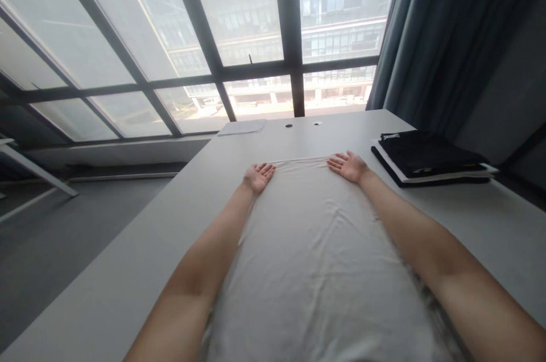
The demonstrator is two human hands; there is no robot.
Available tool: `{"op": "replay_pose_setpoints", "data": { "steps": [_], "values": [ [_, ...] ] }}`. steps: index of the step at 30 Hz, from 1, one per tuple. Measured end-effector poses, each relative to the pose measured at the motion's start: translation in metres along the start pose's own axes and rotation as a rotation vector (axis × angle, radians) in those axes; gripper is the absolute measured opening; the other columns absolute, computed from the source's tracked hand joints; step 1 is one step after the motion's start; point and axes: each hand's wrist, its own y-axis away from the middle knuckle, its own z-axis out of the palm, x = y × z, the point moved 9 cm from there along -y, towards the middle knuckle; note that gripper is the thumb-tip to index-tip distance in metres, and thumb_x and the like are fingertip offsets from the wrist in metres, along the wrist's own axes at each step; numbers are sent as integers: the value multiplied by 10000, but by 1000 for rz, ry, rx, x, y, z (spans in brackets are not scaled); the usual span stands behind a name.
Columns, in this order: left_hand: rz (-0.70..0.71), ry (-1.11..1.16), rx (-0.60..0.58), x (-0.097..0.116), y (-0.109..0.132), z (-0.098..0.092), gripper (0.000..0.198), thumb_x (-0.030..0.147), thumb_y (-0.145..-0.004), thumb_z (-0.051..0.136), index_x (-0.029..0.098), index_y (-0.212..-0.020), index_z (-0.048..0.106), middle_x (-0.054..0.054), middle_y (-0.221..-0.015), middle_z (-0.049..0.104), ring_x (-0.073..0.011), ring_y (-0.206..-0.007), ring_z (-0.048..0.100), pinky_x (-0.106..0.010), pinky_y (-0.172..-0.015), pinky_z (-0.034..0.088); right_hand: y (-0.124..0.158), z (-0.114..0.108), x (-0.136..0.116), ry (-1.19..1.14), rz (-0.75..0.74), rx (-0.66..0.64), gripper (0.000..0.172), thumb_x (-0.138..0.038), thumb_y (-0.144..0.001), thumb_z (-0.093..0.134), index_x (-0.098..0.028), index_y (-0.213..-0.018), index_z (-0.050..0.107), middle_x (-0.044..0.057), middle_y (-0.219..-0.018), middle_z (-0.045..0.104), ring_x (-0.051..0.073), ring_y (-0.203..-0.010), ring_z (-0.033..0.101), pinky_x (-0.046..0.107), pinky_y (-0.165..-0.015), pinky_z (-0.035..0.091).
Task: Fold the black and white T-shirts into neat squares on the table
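Note:
A white garment (315,248) lies spread flat along the grey table (140,259), reaching from the near edge to the middle. My left hand (257,176) rests on its far left corner, fingers stretched out and flat. My right hand (348,166) lies on the far right corner, fingers also spread and flat. Both forearms run along the sides of the cloth. Neither hand grips anything.
A stack of folded black and white clothes (429,157) sits on the table to the right. A sheet of paper (242,127) lies at the far edge near two cable holes (302,124). Large windows and a dark curtain (443,37) stand behind.

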Motion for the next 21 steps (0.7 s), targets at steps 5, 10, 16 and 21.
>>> {"op": "replay_pose_setpoints", "data": {
  "steps": [5, 10, 16, 21],
  "values": [
    [92, 30, 1, 14, -19, 10, 373, 339, -1042, 313, 176, -1260, 569, -178, -1277, 623, -244, -1126, 679, -332, -810, 620, -11, 24, -13, -41, -140, 0, 419, -451, -1033, 308, -211, -1311, 511, 154, -1458, 485, 234, -1226, 600, 382, -806, 623],
    [-93, -15, -179, -61, -24, 64, 396, 372, -1055, 315, 154, -1290, 547, -211, -1310, 610, -276, -1184, 653, -391, -865, 610, -16, 85, 57, 27, 152, -267, 489, -498, -1037, 320, -149, -1327, 502, 222, -1434, 500, 279, -1215, 614, 466, -828, 614],
    [4, -17, -81, -2, -28, 13, 442, 384, -1059, 287, 125, -1348, 499, -234, -1402, 534, -309, -1297, 571, -392, -887, 604, -19, 7, -5, -37, -52, 28, 458, -460, -1043, 281, -200, -1375, 460, 189, -1508, 427, 259, -1257, 583, 451, -806, 612],
    [165, 17, -40, 61, -8, -16, 425, 404, -1055, 305, 141, -1287, 545, -213, -1361, 567, -290, -1254, 610, -406, -897, 603, 2, 6, -31, -80, -167, -46, 502, -533, -1023, 325, -182, -1327, 517, 193, -1446, 494, 263, -1263, 579, 472, -875, 591]
  ]
}}
